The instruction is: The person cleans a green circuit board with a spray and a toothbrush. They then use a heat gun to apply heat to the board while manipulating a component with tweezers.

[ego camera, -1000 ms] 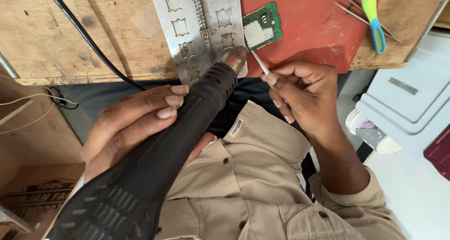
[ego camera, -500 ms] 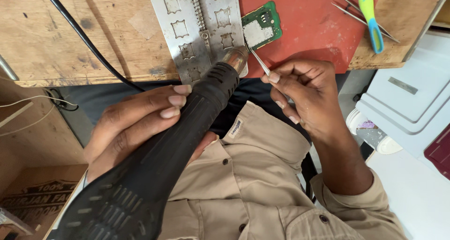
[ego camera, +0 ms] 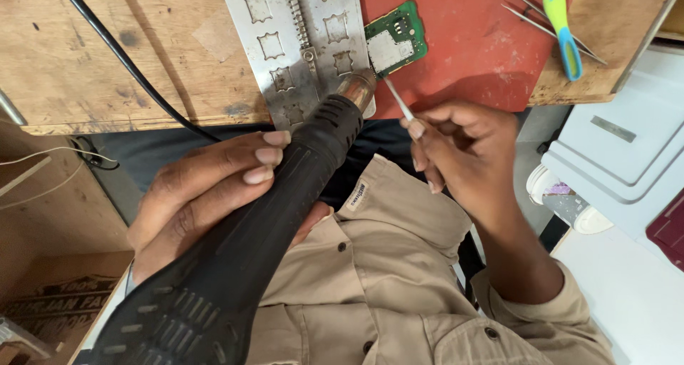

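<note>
Two hands busy at the near edge of the wooden tabletop (ego camera: pixel 85 58). Left hand (ego camera: pixel 206 194) wrapped round the black body of a hot air gun (ego camera: pixel 249 244), fingers curled over its top side, thumb hidden underneath. The gun runs diagonally from bottom left up to its metal nozzle (ego camera: pixel 356 88), which sits just over the lower edge of a metal plate (ego camera: pixel 292 44) with square cutouts, close beside a small green circuit board (ego camera: pixel 396 45). Right hand (ego camera: pixel 463 147) pinched shut on a thin metal tool (ego camera: pixel 399 100), probably tweezers; its tip points up and left, ending right by the lower corner of the circuit board. Can't tell if the tip actually touches the board.

The circuit board lies on a red mat (ego camera: pixel 484 44), at the mat's left edge, just beside the metal plate. It carries a silver shield on its middle. A black cable (ego camera: pixel 128 65) crosses the tabletop from top left toward the near edge. Spare tweezers (ego camera: pixel 541 19) and a blue and green tool (ego camera: pixel 559 23) lie crossed at the upper right, well apart from the hands. Beige shirt (ego camera: pixel 399 279) fills the lower middle. White box (ego camera: pixel 627 158) at right, off the tabletop.
</note>
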